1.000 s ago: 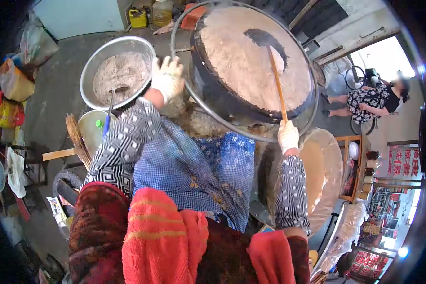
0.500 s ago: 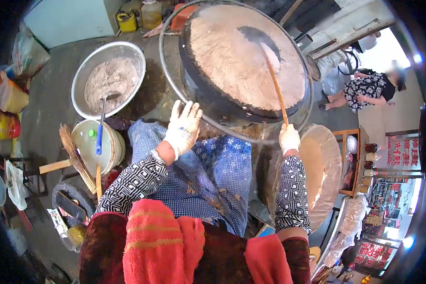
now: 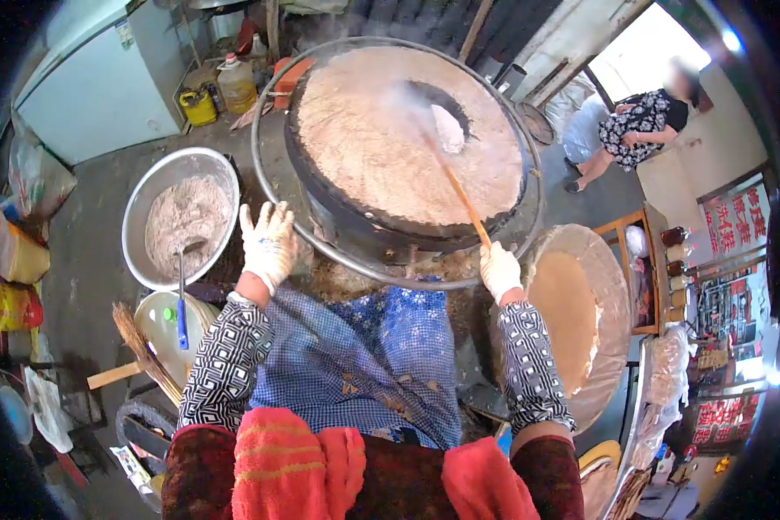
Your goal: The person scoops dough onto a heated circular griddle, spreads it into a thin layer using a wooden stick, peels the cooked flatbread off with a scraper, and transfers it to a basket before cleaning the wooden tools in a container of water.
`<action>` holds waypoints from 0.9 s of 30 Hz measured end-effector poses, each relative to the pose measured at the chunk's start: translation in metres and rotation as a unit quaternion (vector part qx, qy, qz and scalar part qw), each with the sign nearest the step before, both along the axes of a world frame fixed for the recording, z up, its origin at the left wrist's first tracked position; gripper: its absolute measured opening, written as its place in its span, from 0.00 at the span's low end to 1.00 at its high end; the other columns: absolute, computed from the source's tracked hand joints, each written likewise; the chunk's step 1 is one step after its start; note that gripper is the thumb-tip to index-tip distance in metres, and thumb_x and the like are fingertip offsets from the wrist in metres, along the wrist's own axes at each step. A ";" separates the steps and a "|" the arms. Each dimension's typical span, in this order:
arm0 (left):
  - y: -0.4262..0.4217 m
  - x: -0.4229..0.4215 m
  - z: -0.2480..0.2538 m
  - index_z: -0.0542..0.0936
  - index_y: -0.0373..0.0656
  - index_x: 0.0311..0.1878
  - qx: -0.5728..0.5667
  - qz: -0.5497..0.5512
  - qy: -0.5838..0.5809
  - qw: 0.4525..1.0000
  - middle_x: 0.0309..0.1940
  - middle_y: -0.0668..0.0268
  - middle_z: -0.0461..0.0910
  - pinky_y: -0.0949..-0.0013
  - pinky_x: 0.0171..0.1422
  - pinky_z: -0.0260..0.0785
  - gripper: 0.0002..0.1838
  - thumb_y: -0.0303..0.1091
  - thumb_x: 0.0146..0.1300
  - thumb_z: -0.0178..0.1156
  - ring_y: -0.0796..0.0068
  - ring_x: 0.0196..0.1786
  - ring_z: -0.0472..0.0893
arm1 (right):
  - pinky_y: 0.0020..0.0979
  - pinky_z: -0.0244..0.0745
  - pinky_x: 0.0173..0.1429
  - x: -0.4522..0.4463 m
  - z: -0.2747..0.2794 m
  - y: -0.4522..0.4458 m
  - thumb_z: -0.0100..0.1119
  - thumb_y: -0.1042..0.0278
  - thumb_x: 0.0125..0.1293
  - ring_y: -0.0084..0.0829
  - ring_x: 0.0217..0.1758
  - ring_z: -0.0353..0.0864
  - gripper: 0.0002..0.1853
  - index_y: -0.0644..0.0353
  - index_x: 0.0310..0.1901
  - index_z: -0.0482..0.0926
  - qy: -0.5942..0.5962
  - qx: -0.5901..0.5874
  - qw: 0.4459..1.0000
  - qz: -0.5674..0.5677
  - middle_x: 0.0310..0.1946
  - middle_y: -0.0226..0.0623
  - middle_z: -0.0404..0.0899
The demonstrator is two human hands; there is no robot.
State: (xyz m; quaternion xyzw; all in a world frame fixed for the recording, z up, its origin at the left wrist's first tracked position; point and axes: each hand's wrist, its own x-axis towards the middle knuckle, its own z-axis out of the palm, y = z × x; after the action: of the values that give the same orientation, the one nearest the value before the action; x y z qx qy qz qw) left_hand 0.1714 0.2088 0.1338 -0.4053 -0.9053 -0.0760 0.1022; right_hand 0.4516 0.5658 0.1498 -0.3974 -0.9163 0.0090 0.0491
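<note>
My left hand (image 3: pixel 269 245), in a whitish glove, has its fingers spread beside the left side of a metal ring (image 3: pixel 322 247); whether it touches the ring is unclear. My right hand (image 3: pixel 499 270), gloved too, is wrapped round the lower end of a long wooden handle (image 3: pixel 464 198). The handle's far end is blurred by steam over a large round pan (image 3: pixel 296 149) of pale brown, crumbly material (image 3: pixel 364 130). Near the pan's upper right, a dark curved patch surrounds a whiter heap (image 3: pixel 448 130). The ring runs round the pan.
At left, a metal basin (image 3: pixel 134 212) holds powder and a blue-handled ladle (image 3: pixel 182 321), above a white bucket (image 3: pixel 152 321) and a straw brush (image 3: pixel 139 342). At right is a plastic-lined tub (image 3: pixel 611 277). A person (image 3: pixel 646 126) is beyond, near the doorway.
The view has shifted, showing more of the back left. My left hand has shifted left along the ring's near side. The handle's far end has moved left of the whiter heap, with more steam there.
</note>
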 end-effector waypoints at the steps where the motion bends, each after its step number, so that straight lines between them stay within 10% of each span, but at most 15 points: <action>1: 0.000 -0.011 -0.004 0.77 0.45 0.58 -0.015 0.015 -0.001 1.000 0.66 0.62 0.71 0.38 0.76 0.38 0.23 0.38 0.59 0.56 0.58 0.71 0.65 | 0.54 0.75 0.40 0.004 -0.002 0.004 0.47 0.51 0.71 0.57 0.33 0.81 0.19 0.61 0.39 0.74 0.006 0.013 1.000 -0.024 0.27 0.55 0.81; 10: 0.037 0.062 0.033 0.75 0.41 0.51 -0.009 -0.087 -0.027 0.996 0.53 0.58 0.76 0.40 0.67 0.53 0.22 0.39 0.53 0.58 0.57 0.63 0.70 | 0.52 0.77 0.42 -0.002 0.003 -0.020 0.46 0.52 0.71 0.54 0.35 0.83 0.19 0.62 0.40 0.75 -0.004 -0.016 1.000 0.000 0.28 0.54 0.82; 17: 0.025 0.124 -0.007 0.63 0.28 0.67 -0.001 -0.146 -0.049 0.988 0.69 0.43 0.60 0.34 0.77 0.28 0.38 0.47 0.59 0.55 0.44 0.75 0.54 | 0.48 0.77 0.47 -0.010 0.015 -0.029 0.42 0.49 0.72 0.50 0.41 0.84 0.20 0.60 0.43 0.74 -0.078 -0.066 0.995 -0.019 0.36 0.52 0.83; 23: 0.007 0.089 0.008 0.66 0.31 0.65 -0.023 -0.127 -0.012 0.992 0.68 0.47 0.63 0.35 0.77 0.34 0.37 0.44 0.56 0.60 0.49 0.73 0.58 | 0.49 0.78 0.41 -0.015 0.015 -0.008 0.44 0.53 0.72 0.50 0.33 0.83 0.17 0.60 0.39 0.74 0.000 -0.016 1.000 -0.019 0.31 0.49 0.83; 26: 0.003 0.073 0.007 0.68 0.34 0.63 -0.011 -0.098 0.000 0.995 0.66 0.50 0.67 0.35 0.76 0.36 0.34 0.43 0.56 0.60 0.53 0.72 0.61 | 0.49 0.78 0.32 -0.003 0.016 -0.006 0.48 0.59 0.68 0.46 0.29 0.83 0.12 0.59 0.37 0.74 -0.078 0.080 0.982 0.152 0.27 0.48 0.81; 27: 0.000 0.066 0.006 0.69 0.34 0.63 -0.007 -0.091 0.007 0.996 0.66 0.51 0.67 0.35 0.76 0.36 0.33 0.43 0.57 0.60 0.54 0.72 0.61 | 0.51 0.76 0.31 0.002 -0.001 0.011 0.48 0.57 0.70 0.49 0.28 0.82 0.13 0.58 0.38 0.74 -0.027 0.027 0.998 0.042 0.25 0.49 0.81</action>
State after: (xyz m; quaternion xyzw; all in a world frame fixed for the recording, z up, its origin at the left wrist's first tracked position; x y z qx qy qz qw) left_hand 0.2371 0.2088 0.1401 -0.4874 -0.8643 -0.0753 0.0985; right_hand 0.4534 0.5770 0.1483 -0.3574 -0.9330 -0.0241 0.0344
